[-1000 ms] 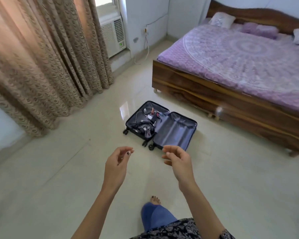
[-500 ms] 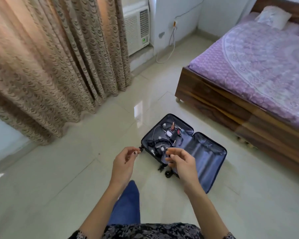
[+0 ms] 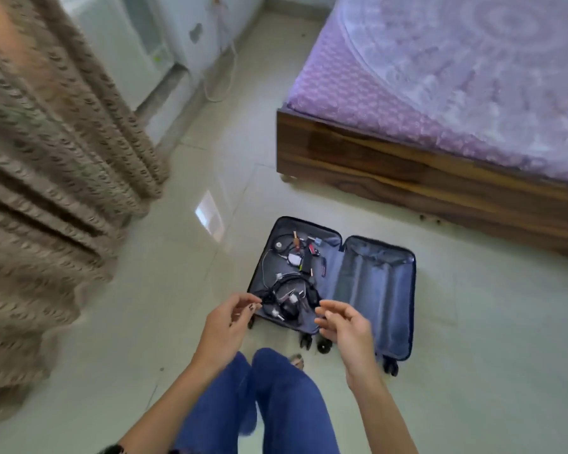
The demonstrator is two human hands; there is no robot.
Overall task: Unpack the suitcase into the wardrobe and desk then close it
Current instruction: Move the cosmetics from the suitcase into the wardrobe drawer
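Head view: the suitcase point(image 3: 374, 290) lies open flat on the floor point(image 3: 489, 371), its two halves side by side and its wheels toward the person. It sits just in front of the person's legs point(image 3: 276, 404), near the bed point(image 3: 440, 93) but apart from it. The left half holds a tangle of black cables point(image 3: 289, 293), a white box point(image 3: 295, 259) and several small things too blurred to name. The right half shows only its grey-blue lining.

The left hand point(image 3: 225, 326) hangs over the near left corner of the suitcase. Its fingers point(image 3: 243, 298) are loosely curled, with the thumb close to the fingertips, and hold nothing that can be seen. The right hand point(image 3: 345, 326) hangs over the near edge where the two halves meet. Its fingers point(image 3: 333, 306) are relaxed and slightly spread, and hold nothing. Neither hand touches the suitcase, and the two hands are apart.

A patterned brown curtain point(image 3: 46, 158) fills the left side. A white unit point(image 3: 128, 37) stands by the far wall, blurred.
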